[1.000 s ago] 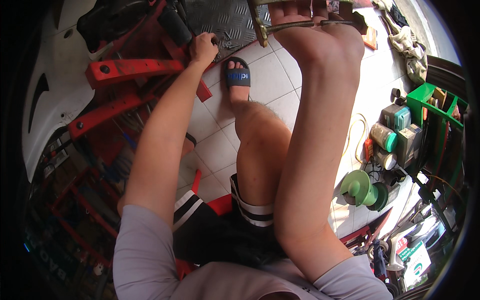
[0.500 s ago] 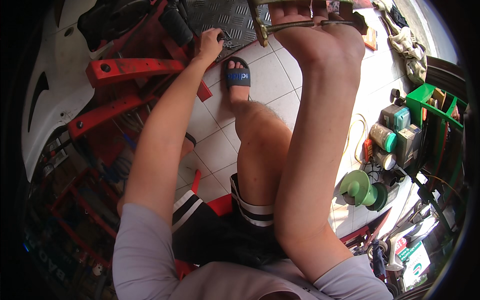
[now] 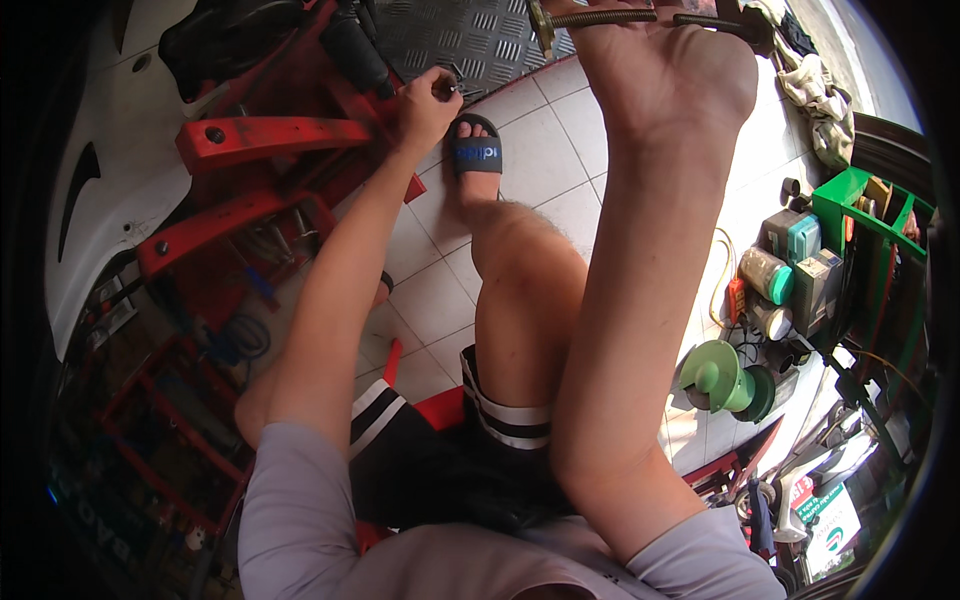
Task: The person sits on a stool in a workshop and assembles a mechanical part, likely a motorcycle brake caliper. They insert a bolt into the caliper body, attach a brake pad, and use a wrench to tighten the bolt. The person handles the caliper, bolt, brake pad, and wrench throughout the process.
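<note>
My left hand (image 3: 428,108) is closed, its thumb and fingers pinched together round a small dark metal piece (image 3: 451,88) whose kind I cannot make out. It is over the edge of the black tread plate (image 3: 505,42), where a few small metal parts lie. My right hand (image 3: 675,85) is raised at the top edge, palm turned up. Across its palm lies a brass-coloured metal bracket (image 3: 543,28) with two threaded bolts (image 3: 605,17) pointing towards each other. The fingers and most of the bracket are cut off by the picture's upper edge.
Red steel arms (image 3: 270,140) and a white body panel (image 3: 110,200) stand at the left. A sandalled foot (image 3: 478,150) rests on the tiled floor. On the right are a jar with a teal lid (image 3: 768,275), a green funnel-shaped thing (image 3: 718,375) and a green rack (image 3: 850,195).
My right hand has moved up and slightly right with the bracket, so more of both is out of frame. My left hand has shifted slightly right and down from the small parts, fingers curled.
</note>
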